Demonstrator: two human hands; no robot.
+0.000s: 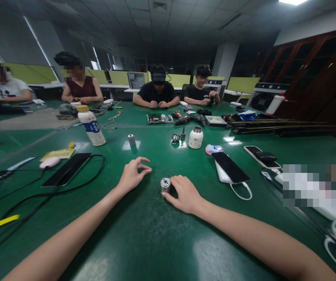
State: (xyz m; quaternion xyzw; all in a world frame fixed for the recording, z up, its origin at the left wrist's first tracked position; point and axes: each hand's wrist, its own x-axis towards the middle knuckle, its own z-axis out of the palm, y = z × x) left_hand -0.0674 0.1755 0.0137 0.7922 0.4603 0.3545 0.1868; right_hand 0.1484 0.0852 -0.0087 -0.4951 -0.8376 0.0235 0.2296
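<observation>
Your right hand [185, 194] pinches the silver cylinder [165, 186], thumb across its near side and fingers at its right; the cylinder stands upright on the green tabletop [153, 234], its round end facing up; your left hand [134, 174] hovers to its left, thumb and fingers spread apart with nothing between them. Beyond your left hand a smaller grey cylinder [131, 139] stands upright, well apart from the silver one; farther right are a dark cap [175, 138] and an open cream jar [196, 138], near each other; to your right a black phone [231, 167] lies partly over a white slab [223, 173]; to your left another dark phone [67, 169] lies beside a black cable [99, 171]; a bottle with an orange cap [91, 125] stands behind it.
</observation>
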